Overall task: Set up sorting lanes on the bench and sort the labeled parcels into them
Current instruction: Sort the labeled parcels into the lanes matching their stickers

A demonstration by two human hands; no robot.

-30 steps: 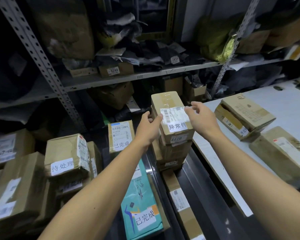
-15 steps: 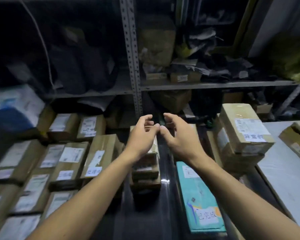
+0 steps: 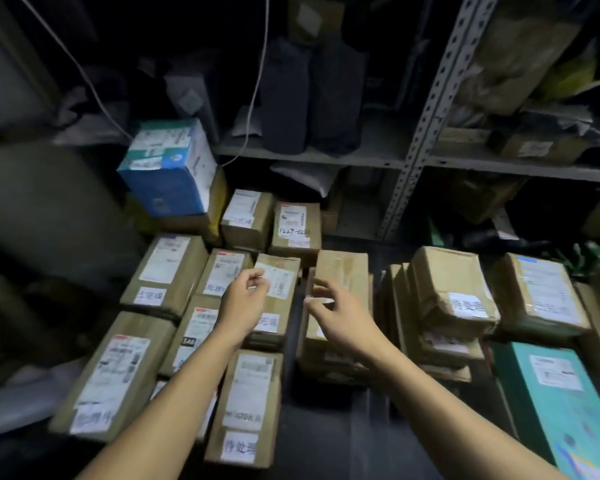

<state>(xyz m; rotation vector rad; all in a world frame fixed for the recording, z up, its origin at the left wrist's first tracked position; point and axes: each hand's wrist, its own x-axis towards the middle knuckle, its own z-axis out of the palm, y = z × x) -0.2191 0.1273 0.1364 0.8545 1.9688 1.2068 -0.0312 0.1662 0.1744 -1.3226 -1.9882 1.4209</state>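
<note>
1. Parcels (image 3: 167, 271) in brown cardboard with white labels lie packed in rows on the dark table (image 3: 326, 438), most on the left half, with more stacked to the right.
2. Left hand (image 3: 241, 306) hovers over a long brown parcel (image 3: 278, 299) in the middle row; its fingers are loosely curled and hold nothing, and whether they touch the label is unclear.
3. Right hand (image 3: 340, 317) reaches over a plain-topped parcel (image 3: 340, 271) just beside it, fingers spread and relaxed, grip wide, nothing in it.
4. A narrow dark gap of table runs between those two parcels.
5. A stack of brown parcels (image 3: 451, 299) stands to the right, its top one tilted and bearing a handwritten white tag.
6. A teal box (image 3: 561, 410) lies at the lower right.
7. A blue and white carton (image 3: 167, 168) sits tilted on boxes at the back left.
8. Behind stands a grey metal shelf (image 3: 326, 157) holding dark bags (image 3: 312, 98).
</note>
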